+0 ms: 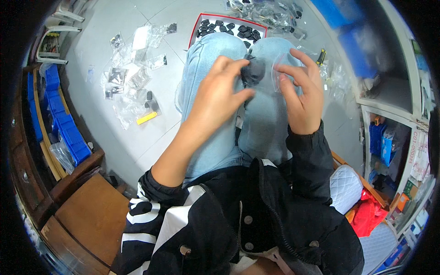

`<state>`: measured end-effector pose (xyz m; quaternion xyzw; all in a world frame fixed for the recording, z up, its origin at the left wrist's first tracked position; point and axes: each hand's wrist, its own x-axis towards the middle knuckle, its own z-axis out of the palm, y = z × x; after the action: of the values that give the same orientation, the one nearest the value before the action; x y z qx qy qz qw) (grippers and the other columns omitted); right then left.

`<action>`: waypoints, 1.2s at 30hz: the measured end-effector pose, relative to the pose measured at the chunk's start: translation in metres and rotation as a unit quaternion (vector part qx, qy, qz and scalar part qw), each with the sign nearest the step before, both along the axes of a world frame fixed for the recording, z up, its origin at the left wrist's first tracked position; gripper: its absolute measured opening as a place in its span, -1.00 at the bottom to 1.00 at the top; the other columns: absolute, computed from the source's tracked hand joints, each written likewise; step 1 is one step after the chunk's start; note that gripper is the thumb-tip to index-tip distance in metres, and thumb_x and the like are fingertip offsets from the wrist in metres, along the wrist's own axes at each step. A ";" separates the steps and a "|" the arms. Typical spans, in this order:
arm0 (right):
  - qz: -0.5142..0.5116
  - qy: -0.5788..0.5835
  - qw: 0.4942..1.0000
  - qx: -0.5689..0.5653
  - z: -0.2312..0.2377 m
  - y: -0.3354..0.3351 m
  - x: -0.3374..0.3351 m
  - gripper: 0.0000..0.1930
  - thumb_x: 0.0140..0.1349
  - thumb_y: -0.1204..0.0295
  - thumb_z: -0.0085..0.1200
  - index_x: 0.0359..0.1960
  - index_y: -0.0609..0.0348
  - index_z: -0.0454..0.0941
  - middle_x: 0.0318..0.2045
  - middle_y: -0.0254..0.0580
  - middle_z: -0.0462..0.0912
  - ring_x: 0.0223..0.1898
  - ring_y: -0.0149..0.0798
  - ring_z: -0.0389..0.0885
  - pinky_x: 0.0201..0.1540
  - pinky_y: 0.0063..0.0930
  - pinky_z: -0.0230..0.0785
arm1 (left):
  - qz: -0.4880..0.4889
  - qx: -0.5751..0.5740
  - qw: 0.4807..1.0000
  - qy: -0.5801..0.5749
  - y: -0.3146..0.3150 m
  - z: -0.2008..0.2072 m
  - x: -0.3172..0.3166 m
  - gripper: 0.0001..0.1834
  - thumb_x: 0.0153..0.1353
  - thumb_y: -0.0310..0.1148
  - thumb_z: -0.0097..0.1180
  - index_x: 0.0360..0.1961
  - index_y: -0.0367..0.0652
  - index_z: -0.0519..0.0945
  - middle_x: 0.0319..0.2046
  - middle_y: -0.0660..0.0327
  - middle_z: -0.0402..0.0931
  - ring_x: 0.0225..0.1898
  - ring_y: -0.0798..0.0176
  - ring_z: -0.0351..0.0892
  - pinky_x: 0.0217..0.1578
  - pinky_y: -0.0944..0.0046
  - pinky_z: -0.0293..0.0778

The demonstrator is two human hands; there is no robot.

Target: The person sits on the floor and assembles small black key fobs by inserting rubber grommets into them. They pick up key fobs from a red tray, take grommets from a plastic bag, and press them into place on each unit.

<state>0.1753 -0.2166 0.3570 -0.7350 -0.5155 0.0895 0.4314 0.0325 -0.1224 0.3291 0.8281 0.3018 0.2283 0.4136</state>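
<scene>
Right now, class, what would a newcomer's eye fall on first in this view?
At centre, the left hand pinches a small dark part above the knees, while the right hand holds a clear plastic bag beside it. Beyond the knees on the floor lies a red-rimmed tray of similar dark parts.

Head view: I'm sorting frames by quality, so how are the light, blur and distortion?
Head view: even, soft light with no hard shadows; fisheye bends the blue bins and shelf near the black rim; the dark part between left hand and right hand looks slightly soft; the clear bag shows faint glare.
</scene>
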 end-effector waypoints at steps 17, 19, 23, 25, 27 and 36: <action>0.023 -0.159 0.980 -0.119 0.000 0.008 0.002 -0.70 -0.27 0.50 0.20 -0.37 0.16 0.55 -0.03 -0.17 0.39 -0.20 -0.09 0.37 -0.15 -0.31 0.26 | 0.034 0.088 0.995 0.012 -0.014 -0.003 0.012 -0.59 -0.16 -0.42 0.21 -0.18 -0.21 0.49 -0.35 0.17 0.40 -0.51 0.15 0.49 -0.50 0.27 0.41; 0.012 -0.147 0.984 -0.099 -0.002 0.007 0.002 -0.69 -0.26 0.50 0.20 -0.35 0.17 0.55 -0.02 -0.17 0.39 -0.20 -0.10 0.37 -0.15 -0.32 0.26 | 0.037 0.090 0.995 0.010 -0.014 -0.003 0.012 -0.59 -0.15 -0.42 0.21 -0.19 -0.20 0.49 -0.36 0.18 0.40 -0.51 0.15 0.49 -0.50 0.27 0.41; 0.033 -0.158 0.981 -0.105 -0.001 0.005 0.001 -0.65 -0.27 0.49 0.21 -0.31 0.12 0.56 0.01 -0.18 0.37 -0.20 -0.13 0.38 -0.16 -0.33 0.26 | 0.040 0.089 0.995 0.017 -0.015 -0.004 0.012 -0.61 -0.15 -0.42 0.20 -0.20 -0.20 0.49 -0.37 0.18 0.42 -0.49 0.15 0.50 -0.49 0.26 0.42; 0.045 -0.189 0.973 -0.127 0.001 0.006 0.001 -0.64 -0.28 0.48 0.22 -0.30 0.09 0.56 0.02 -0.19 0.36 -0.20 -0.15 0.38 -0.17 -0.33 0.26 | 0.043 0.094 0.995 0.011 -0.015 -0.004 0.013 -0.62 -0.15 -0.43 0.20 -0.21 -0.20 0.50 -0.38 0.18 0.43 -0.48 0.14 0.50 -0.48 0.26 0.42; 0.039 -0.190 0.972 -0.130 0.001 0.006 0.001 -0.63 -0.29 0.48 0.23 -0.30 0.07 0.57 0.02 -0.20 0.37 -0.19 -0.15 0.38 -0.17 -0.34 0.25 | 0.045 0.093 0.995 0.012 -0.015 -0.005 0.014 -0.63 -0.15 -0.44 0.20 -0.22 -0.19 0.50 -0.38 0.18 0.43 -0.47 0.13 0.51 -0.48 0.26 0.42; 0.027 -0.102 0.992 -0.070 -0.009 -0.001 0.007 -0.75 -0.25 0.50 0.21 -0.43 0.13 0.52 -0.06 -0.25 0.44 -0.16 -0.16 0.38 -0.13 -0.33 0.23 | 0.054 0.089 0.995 0.011 -0.016 -0.005 0.015 -0.65 -0.14 -0.44 0.20 -0.24 -0.17 0.51 -0.38 0.20 0.44 -0.42 0.16 0.52 -0.45 0.28 0.43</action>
<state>0.1822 -0.2175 0.3483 -0.7543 -0.5689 0.0617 0.3218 0.0476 -0.1380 0.3239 0.8465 0.3292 0.2671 0.3219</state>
